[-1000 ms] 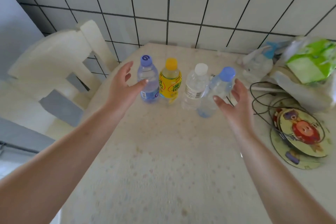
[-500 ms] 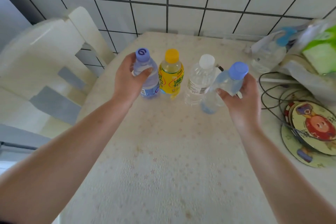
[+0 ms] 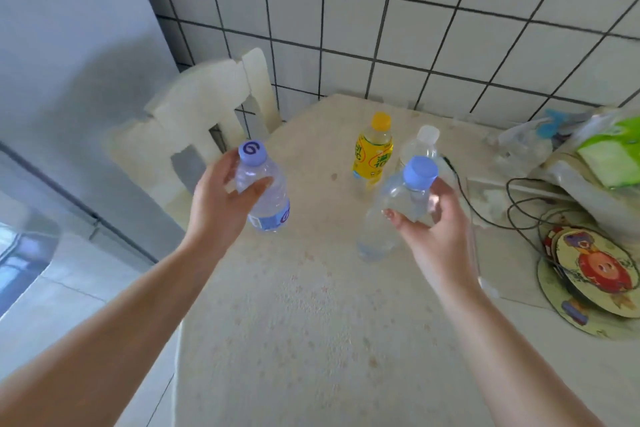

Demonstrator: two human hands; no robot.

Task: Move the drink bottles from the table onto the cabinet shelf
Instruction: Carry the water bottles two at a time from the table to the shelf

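Note:
My left hand [image 3: 221, 208] grips a clear water bottle with a purple cap and blue label [image 3: 266, 191], held up above the table's left edge. In my right hand [image 3: 433, 236] is a clear bottle with a blue cap [image 3: 394, 204], lifted and tilted over the cream table [image 3: 311, 322]. A yellow drink bottle with an orange cap [image 3: 373, 149] still stands on the table at the back. Right of it stands a clear bottle with a white cap [image 3: 420, 146], partly hidden behind the bottle in my right hand. No cabinet shelf is in view.
A cream chair [image 3: 201, 121] stands at the table's left side, against the tiled wall [image 3: 415, 28]. On the right lie plastic bags with a green pack [image 3: 609, 156], a black cable [image 3: 519, 208] and round cartoon fans [image 3: 595, 274]. Grey floor shows at the left.
Both hands closed on the outer bottles and lifted them off the table, toward me and apart. The view has swung left, showing more wall and floor.

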